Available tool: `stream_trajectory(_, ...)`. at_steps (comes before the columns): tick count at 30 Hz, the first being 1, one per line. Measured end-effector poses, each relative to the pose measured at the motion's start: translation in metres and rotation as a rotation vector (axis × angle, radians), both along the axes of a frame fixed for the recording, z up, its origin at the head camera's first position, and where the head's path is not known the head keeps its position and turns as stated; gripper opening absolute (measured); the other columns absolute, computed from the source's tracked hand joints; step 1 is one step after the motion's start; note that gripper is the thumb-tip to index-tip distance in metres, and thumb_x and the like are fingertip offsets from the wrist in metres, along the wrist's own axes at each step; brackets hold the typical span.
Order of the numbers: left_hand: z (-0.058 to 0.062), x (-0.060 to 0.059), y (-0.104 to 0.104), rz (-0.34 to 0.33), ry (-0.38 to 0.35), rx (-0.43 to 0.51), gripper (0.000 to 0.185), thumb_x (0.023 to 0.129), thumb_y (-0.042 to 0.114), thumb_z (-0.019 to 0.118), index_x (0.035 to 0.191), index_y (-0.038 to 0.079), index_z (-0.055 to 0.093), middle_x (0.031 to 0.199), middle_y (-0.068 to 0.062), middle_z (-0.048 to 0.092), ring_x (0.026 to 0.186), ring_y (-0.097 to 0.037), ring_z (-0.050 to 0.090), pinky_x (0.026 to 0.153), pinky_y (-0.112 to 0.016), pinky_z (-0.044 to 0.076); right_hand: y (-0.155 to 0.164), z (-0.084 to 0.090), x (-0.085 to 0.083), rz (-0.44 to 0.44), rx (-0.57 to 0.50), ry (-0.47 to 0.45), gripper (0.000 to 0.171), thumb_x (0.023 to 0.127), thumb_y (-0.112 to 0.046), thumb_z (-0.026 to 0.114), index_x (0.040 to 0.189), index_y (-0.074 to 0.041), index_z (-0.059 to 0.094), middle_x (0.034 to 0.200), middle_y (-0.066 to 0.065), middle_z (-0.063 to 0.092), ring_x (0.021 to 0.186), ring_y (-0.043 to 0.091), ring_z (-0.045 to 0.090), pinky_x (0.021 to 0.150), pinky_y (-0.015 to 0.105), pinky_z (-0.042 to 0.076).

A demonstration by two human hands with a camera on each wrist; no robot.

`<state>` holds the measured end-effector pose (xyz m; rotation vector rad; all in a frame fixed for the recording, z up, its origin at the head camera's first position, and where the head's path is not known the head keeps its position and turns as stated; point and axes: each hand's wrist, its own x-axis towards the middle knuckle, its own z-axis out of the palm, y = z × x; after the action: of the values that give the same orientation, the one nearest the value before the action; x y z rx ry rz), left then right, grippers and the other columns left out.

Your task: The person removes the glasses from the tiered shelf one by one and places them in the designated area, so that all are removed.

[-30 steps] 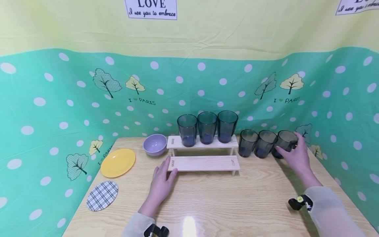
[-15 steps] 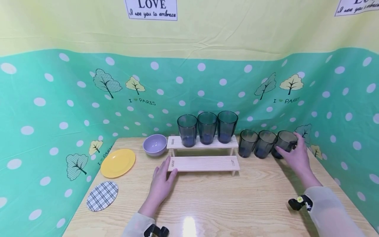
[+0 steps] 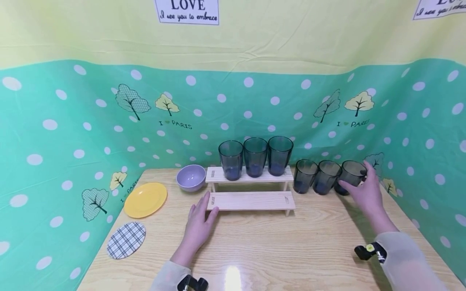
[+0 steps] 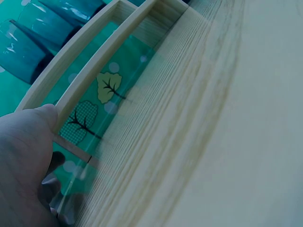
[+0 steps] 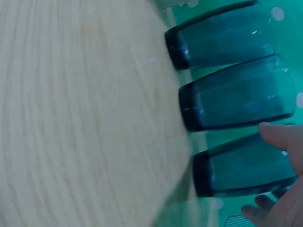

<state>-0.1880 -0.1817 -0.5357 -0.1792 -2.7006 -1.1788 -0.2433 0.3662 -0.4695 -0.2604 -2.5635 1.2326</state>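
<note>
My right hand (image 3: pixel 367 194) is around the rightmost of three dark tinted drinking glasses (image 3: pixel 351 173) standing in a row on the table. In the right wrist view, the thumb lies along one side of that glass (image 5: pixel 246 168) and the other fingers are at its opposite side. My left hand (image 3: pixel 198 224) rests at the left end of a two-step wooden rack (image 3: pixel 251 201), fingers fairly straight. The left wrist view has its thumb touching the end of the rack (image 4: pixel 102 54); the other fingers are partly hidden. Three taller tinted glasses (image 3: pixel 255 157) stand upright on the rack's upper step.
To the rack's left are a purple bowl (image 3: pixel 191 178), a yellow plate (image 3: pixel 145 200) and a checked round coaster (image 3: pixel 126 240). A green and yellow printed cloth (image 3: pixel 247 105) hangs behind and beside the wooden table (image 3: pixel 276 250).
</note>
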Motion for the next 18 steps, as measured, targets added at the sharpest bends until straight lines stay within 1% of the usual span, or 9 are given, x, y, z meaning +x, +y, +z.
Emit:
stream_trajectory(5,0.000,0.000,0.000,0.001,-0.002,0.000,0.072,0.115,0.036,0.061,0.174,0.006,0.031,0.174,-0.021,0.038,0.162,-0.042,0.033,0.136,-0.061,0.006,-0.004,0.015,0.007,-0.017,0.037,0.000,0.110,0.104,-0.036,0.080,0.178,-0.012,0.002,0.176,0.040,0.006,0.155,0.069,0.017,0.117,0.086,0.026)
stream_trajectory(9,0.000,-0.001,-0.001,0.001,0.001,-0.001,0.072,0.115,0.037,0.061,0.174,0.006,0.032,0.174,-0.021,0.038,0.162,-0.041,0.033,0.136,-0.061,0.006,-0.006,0.025,0.011,-0.020,0.043,0.029,0.108,0.105,-0.035,0.080,0.178,-0.010,0.004,0.172,0.042,0.015,0.153,0.068,0.023,0.117,0.085,0.028)
stream_trajectory(13,0.000,-0.001,-0.001,0.001,0.002,-0.005,0.072,0.115,0.037,0.061,0.173,0.005,0.032,0.174,-0.021,0.038,0.162,-0.041,0.033,0.136,-0.061,0.007,-0.010,0.034,0.013,-0.025,0.045,0.063,0.106,0.105,-0.035,0.079,0.178,-0.010,0.006,0.171,0.040,0.020,0.154,0.064,0.026,0.119,0.083,0.028)
stream_trajectory(18,0.001,0.000,-0.001,-0.001,-0.001,-0.006,0.072,0.115,0.037,0.060,0.173,0.005,0.032,0.174,-0.021,0.038,0.163,-0.041,0.033,0.136,-0.061,0.006,-0.020,0.049,0.016,-0.019,0.055,0.097,0.103,0.105,-0.038,0.078,0.178,-0.012,0.009,0.175,0.035,0.019,0.159,0.058,0.024,0.121,0.081,0.026)
